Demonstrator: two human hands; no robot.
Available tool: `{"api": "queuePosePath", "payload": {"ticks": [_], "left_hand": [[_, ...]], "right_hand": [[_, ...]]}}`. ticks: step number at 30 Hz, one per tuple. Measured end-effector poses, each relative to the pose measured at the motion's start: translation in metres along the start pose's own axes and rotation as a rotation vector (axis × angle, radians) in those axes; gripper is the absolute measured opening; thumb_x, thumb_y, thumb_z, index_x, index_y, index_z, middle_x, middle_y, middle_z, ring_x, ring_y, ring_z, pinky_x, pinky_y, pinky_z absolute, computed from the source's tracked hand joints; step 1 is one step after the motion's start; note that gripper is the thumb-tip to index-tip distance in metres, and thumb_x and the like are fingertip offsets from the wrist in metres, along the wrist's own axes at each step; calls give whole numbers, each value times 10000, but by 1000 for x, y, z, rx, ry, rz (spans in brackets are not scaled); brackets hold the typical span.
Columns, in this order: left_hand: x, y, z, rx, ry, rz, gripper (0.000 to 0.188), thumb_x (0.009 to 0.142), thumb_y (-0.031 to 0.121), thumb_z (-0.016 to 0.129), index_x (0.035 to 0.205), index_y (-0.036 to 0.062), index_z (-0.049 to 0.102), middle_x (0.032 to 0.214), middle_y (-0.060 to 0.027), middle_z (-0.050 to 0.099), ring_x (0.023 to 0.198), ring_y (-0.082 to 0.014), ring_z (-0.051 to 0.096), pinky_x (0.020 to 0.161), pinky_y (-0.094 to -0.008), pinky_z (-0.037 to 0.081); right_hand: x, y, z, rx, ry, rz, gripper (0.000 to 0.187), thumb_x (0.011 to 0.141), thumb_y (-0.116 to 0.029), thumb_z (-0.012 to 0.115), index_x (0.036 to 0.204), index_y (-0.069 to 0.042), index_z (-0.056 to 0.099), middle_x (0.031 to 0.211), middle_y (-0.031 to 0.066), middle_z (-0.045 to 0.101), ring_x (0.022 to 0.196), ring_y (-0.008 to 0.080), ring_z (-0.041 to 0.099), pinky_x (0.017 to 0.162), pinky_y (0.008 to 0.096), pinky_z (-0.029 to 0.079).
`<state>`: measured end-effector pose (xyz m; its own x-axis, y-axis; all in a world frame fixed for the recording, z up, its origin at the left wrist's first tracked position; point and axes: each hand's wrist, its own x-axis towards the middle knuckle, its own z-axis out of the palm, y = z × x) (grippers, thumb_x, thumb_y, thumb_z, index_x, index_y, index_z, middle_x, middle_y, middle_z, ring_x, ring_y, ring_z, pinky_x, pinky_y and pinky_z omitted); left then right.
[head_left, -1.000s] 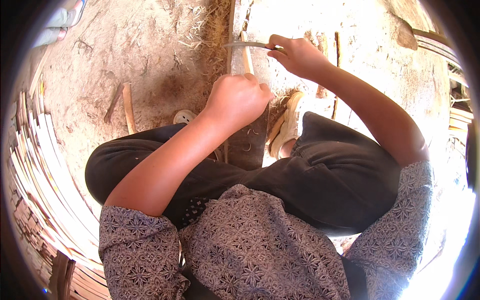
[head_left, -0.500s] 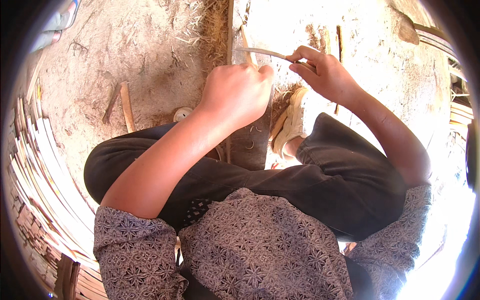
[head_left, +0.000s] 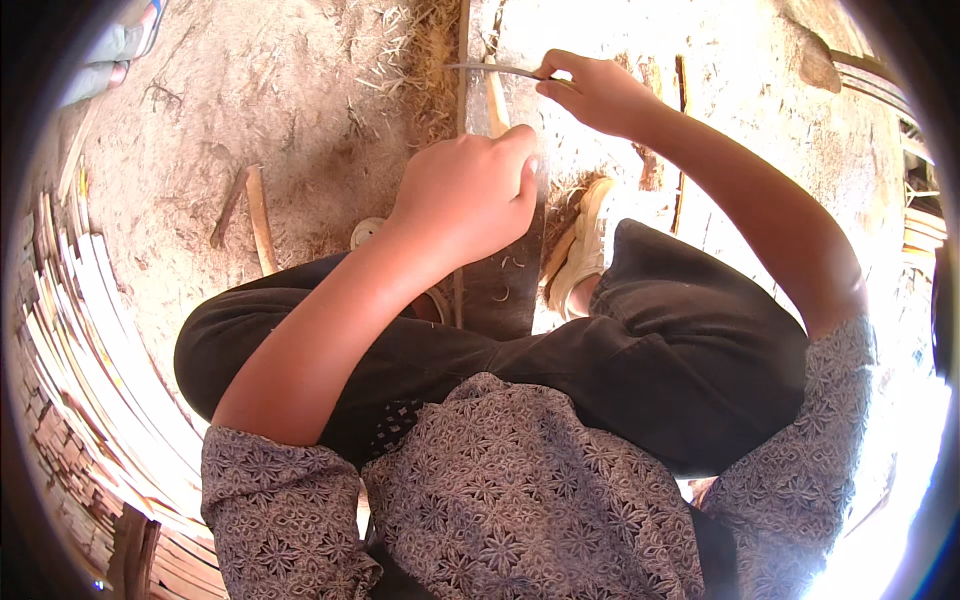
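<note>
My left hand (head_left: 468, 192) is closed in a fist over the dark plank (head_left: 498, 290) in front of me. From it a pale wooden strip (head_left: 496, 105) sticks out away from me along the plank. Up and to the right, my right hand (head_left: 592, 90) is closed on the handle of a knife. The thin grey knife blade (head_left: 498, 68) points left and lies across the strip near its far end. My left fist hides the near part of the strip.
Shavings (head_left: 425, 75) lie along the plank's left side. Two short wood pieces (head_left: 260, 215) rest on the dirt floor at left. Long split strips (head_left: 95, 330) are stacked at far left. A person's foot (head_left: 140, 40) shows at the upper left. My shoe (head_left: 590, 245) stands beside the plank.
My right hand has moved the knife away from me along the strip, toward its far end. My left fist has shifted only slightly, and more of the strip shows.
</note>
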<state>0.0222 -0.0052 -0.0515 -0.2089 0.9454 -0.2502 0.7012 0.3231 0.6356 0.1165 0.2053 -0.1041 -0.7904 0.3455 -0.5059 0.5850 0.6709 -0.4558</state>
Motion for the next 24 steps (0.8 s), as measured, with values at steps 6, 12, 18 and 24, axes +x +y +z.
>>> {"api": "queuePosePath", "payload": {"ticks": [6,12,18,24], "left_hand": [[-5,-7,18,-243,84,-31,160,965,177,544,937,27,592,663,-196,648,646,-408,666,590,-509,514],[-1,-3,26,-265,129,4,287,1047,261,497,885,28,535,629,-210,570,616,-435,604,556,-510,436],[3,-2,25,-285,192,22,257,1032,243,507,912,30,586,640,-214,580,619,-439,598,566,-501,442],[-1,-2,23,-335,161,-6,335,1042,269,515,828,15,554,615,-203,548,565,-401,557,543,-437,420]], "right_hand": [[-76,-16,-17,107,-45,29,301,1044,-305,587,1209,-56,626,652,81,577,609,149,517,624,358,441],[-59,4,-6,17,45,-87,264,1027,-278,603,1166,-54,620,728,174,667,652,293,661,647,431,492],[13,0,-3,-45,9,-8,254,1028,-329,571,1153,-116,630,690,164,657,639,302,681,634,454,508],[-24,0,-13,-12,-12,-4,270,1028,-328,585,1157,-95,633,627,119,603,565,229,581,595,405,451]]}}
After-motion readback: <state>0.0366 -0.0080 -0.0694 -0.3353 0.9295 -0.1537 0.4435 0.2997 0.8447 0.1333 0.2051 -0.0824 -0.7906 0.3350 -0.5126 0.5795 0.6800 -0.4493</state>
